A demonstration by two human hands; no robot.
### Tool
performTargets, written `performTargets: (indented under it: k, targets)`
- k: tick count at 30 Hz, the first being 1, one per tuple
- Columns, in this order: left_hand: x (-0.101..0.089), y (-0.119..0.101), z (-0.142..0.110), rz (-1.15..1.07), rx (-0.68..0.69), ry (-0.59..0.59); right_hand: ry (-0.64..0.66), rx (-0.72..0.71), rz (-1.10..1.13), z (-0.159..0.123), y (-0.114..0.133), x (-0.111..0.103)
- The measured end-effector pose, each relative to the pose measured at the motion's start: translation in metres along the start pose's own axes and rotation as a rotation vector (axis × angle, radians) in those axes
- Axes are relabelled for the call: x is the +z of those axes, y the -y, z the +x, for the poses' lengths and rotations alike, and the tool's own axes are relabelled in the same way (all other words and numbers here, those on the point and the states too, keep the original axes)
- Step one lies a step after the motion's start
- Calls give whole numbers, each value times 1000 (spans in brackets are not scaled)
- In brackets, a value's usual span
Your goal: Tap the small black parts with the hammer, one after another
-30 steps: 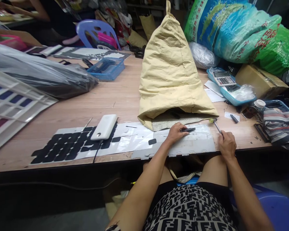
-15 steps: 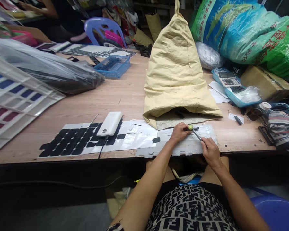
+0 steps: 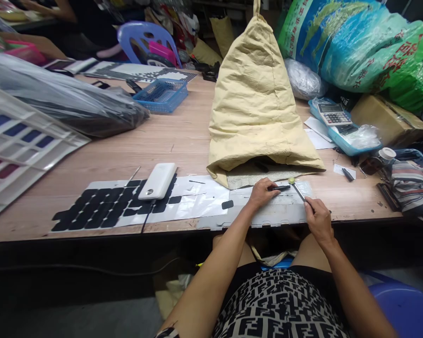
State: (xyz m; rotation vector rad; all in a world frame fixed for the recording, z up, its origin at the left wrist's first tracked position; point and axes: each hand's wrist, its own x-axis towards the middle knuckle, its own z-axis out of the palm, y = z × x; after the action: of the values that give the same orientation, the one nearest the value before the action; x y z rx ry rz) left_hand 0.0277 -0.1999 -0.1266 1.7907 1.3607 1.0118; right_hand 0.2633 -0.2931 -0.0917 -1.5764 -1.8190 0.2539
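My left hand (image 3: 261,193) rests on a grey sheet (image 3: 268,213) at the table's near edge, fingers pinched on a thin black strip (image 3: 281,188). My right hand (image 3: 318,219) grips a slim metal tool with a yellow-green knob (image 3: 298,189) at its far end, held just right of the strip. A small black pad (image 3: 227,204) lies on the white backing sheet (image 3: 193,199) left of my left hand. Further left, several black pads (image 3: 102,210) cover that sheet, and a white power bank (image 3: 158,180) sits on them.
A tall tan cloth sack (image 3: 257,103) stands right behind my hands. A blue basket (image 3: 161,95), a black plastic bag (image 3: 66,108) and a swatch board (image 3: 17,145) lie to the left. A calculator (image 3: 330,114), blue tray, cardboard box and big printed bags crowd the right. Another person sits far left.
My right hand brought the tool in to the strip at my left hand, then drew back slightly to the right. The left hand stayed on the strip.
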Motion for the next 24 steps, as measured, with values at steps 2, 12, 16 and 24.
performTargets:
  k: [2,12,16,24]
  targets:
    - [1,2,0,12,8,-3,-40,19,-82,6,-13,-8]
    - [1,5,-1,55,34,24,-160,103,-643,19,-64,-24]
    - [-5,-1,-3,105,59,121,-177,94,-668,18,-63,-20]
    - [-23,-20,-69,120,203,438,-191,91,-703,17,-66,-18]
